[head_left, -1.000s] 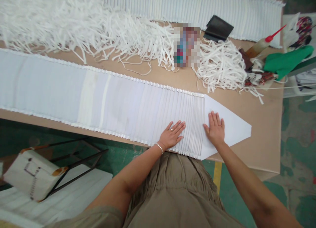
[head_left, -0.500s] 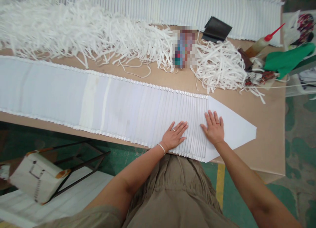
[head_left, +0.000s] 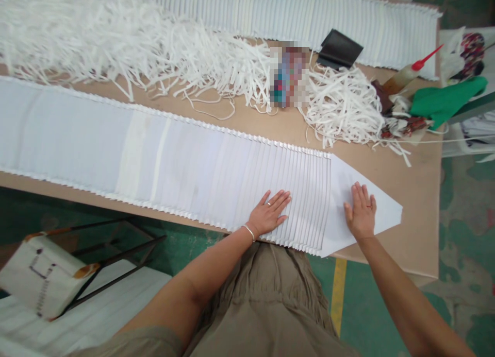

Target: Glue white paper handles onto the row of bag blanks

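Observation:
A long white pleated panel (head_left: 204, 171) lies along the near side of the table, its folds stacked close together toward the right. Flat on these folds rests my left hand (head_left: 269, 211), fingers spread and holding nothing. The panel's right end is a smooth white pointed piece (head_left: 342, 192) that tapers to a blunt tip. My right hand (head_left: 361, 210) is over this piece with its fingers stretched out and nothing in them; whether the palm presses on it I cannot tell.
A brown-covered table (head_left: 417, 233) bears a heap of white strips (head_left: 127, 43), a second pleated panel (head_left: 270, 12), a black folded piece (head_left: 340, 49), a bottle with a red nozzle (head_left: 404, 76) and green cloth (head_left: 448, 100). A metal-framed stool (head_left: 50, 274) stands below left.
My right hand has slid right, away from the pleats and farther onto the pointed piece. My left hand stays on the folds. The view has shifted slightly.

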`<action>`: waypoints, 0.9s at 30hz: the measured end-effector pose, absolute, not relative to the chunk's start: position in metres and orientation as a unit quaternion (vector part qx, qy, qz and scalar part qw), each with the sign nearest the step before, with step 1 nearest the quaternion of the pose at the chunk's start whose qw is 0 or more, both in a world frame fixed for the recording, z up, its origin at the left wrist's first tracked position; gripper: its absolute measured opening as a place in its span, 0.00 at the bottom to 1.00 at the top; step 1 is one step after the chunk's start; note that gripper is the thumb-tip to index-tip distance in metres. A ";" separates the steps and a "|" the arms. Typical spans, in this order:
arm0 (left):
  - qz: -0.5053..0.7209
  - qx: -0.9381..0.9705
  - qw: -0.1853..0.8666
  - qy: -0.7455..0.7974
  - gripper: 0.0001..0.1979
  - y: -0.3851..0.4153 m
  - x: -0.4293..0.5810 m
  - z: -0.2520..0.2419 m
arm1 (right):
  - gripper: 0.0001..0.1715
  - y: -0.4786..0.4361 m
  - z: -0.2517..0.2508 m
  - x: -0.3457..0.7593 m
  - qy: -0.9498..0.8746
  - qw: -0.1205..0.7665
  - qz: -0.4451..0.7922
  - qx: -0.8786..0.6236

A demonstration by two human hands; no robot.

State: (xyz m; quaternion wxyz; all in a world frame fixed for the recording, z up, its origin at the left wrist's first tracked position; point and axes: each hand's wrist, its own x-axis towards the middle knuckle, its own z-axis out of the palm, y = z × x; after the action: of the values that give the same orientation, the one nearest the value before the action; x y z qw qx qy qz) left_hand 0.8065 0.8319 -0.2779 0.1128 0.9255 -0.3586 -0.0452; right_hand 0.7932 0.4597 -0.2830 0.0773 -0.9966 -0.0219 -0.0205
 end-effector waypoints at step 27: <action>-0.063 0.914 0.099 -0.388 0.31 0.823 0.815 -0.277 | 0.41 0.444 -0.266 0.816 -0.030 0.056 -0.046 -0.997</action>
State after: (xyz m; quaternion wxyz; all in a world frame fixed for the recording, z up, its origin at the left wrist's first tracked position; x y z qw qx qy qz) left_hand 0.8147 0.8227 -0.2770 0.0991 0.9141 -0.3880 -0.0630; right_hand 0.8163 0.4436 -0.2659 0.0563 -0.9969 -0.0303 -0.0460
